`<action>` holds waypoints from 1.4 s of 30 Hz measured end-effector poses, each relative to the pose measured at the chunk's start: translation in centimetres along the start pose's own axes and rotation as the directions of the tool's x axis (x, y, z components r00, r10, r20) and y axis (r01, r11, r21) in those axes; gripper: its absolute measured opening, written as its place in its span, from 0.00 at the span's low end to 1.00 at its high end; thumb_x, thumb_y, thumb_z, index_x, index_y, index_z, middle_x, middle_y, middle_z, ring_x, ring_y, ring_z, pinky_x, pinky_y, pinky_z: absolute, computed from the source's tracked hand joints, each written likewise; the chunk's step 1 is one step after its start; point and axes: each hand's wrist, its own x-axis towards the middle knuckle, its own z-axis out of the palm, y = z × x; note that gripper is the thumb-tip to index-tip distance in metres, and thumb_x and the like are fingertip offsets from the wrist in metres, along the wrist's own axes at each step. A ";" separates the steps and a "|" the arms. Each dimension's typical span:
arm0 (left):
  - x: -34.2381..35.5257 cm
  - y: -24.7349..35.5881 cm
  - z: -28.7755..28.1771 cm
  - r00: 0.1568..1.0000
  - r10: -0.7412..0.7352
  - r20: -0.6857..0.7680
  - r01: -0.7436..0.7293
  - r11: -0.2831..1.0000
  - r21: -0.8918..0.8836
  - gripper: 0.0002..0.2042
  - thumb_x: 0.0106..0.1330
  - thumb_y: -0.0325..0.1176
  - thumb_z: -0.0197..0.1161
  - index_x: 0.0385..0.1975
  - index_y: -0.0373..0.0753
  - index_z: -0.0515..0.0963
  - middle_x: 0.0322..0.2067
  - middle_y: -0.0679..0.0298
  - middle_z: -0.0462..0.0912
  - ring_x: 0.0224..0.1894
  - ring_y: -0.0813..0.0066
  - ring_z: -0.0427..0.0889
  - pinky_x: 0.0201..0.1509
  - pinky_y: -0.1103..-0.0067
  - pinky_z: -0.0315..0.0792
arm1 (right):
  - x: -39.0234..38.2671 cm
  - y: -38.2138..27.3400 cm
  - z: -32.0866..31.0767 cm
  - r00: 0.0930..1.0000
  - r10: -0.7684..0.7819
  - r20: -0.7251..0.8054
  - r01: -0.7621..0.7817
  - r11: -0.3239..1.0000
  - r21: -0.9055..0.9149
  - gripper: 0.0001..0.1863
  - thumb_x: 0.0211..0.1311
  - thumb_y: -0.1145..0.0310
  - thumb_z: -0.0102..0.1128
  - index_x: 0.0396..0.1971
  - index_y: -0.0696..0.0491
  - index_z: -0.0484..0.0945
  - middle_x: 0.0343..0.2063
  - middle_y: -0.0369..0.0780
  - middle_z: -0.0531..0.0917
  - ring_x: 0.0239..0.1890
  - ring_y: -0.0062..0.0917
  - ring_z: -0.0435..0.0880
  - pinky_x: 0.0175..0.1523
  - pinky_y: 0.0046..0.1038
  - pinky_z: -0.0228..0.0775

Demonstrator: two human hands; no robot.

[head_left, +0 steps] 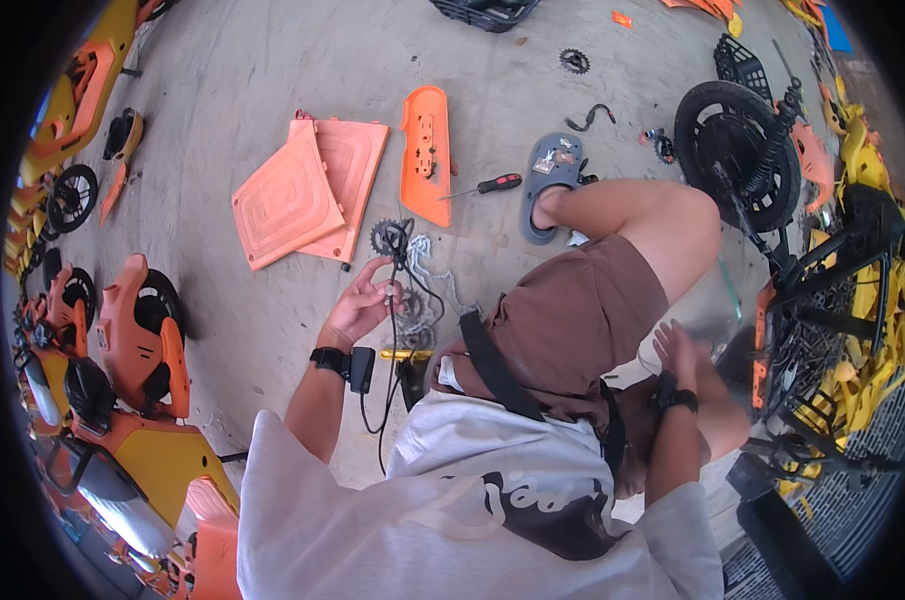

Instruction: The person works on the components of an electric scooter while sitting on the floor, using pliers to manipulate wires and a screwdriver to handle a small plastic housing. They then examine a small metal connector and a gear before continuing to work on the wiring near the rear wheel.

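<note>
My left hand [363, 308] is at the centre left, its fingers curled at a thin black cable [394, 330] that hangs down past them. Beyond the fingertips, the cable meets a dark toothed sprocket [387, 237] and a black tangle on the floor. A pale, knotted strand [423, 258] lies just right of the sprocket. My right hand [677, 350] rests beside my bent leg, fingers apart, with nothing visible in it. A screwdriver [500, 183] with a red and black handle lies near my grey clog [548, 190].
Two orange panels [288, 205] overlap on the concrete floor, beside a long orange shell [426, 140]. A black wheel [738, 155] and a dark frame [843, 270] stand at the right, near yellow parts. Orange and yellow vehicle bodies [138, 340] line the left.
</note>
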 end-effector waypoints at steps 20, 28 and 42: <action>1.2 2.2 12.2 0.982 -0.003 0.189 -0.048 0.962 0.270 0.17 0.62 0.29 0.62 0.51 0.40 0.70 0.34 0.60 0.76 0.29 0.76 0.70 0.36 0.76 0.64 | -1.0 0.1 2.1 0.997 -0.042 -0.063 0.048 0.994 0.099 0.21 0.66 0.65 0.50 0.57 0.56 0.68 0.47 0.45 0.80 0.44 0.32 0.81 0.46 0.30 0.75; 0.1 2.7 21.5 0.978 -0.038 0.206 -0.028 0.951 0.309 0.12 0.57 0.29 0.68 0.38 0.29 0.79 0.33 0.58 0.79 0.28 0.75 0.74 0.34 0.76 0.70 | -18.4 -13.8 13.6 0.636 -0.771 0.028 0.767 0.628 -0.129 0.12 0.60 0.76 0.58 0.44 0.62 0.78 0.32 0.40 0.82 0.32 0.19 0.79 0.39 0.19 0.71; 1.0 0.6 31.9 0.911 -0.160 0.380 -0.056 0.864 0.500 0.12 0.47 0.22 0.75 0.31 0.29 0.81 0.34 0.55 0.83 0.34 0.75 0.83 0.38 0.82 0.78 | -26.3 -14.6 21.9 -0.119 -0.879 0.461 0.974 -0.014 0.225 0.16 0.40 0.71 0.74 0.33 0.55 0.83 0.29 0.35 0.82 0.25 0.23 0.80 0.30 0.23 0.72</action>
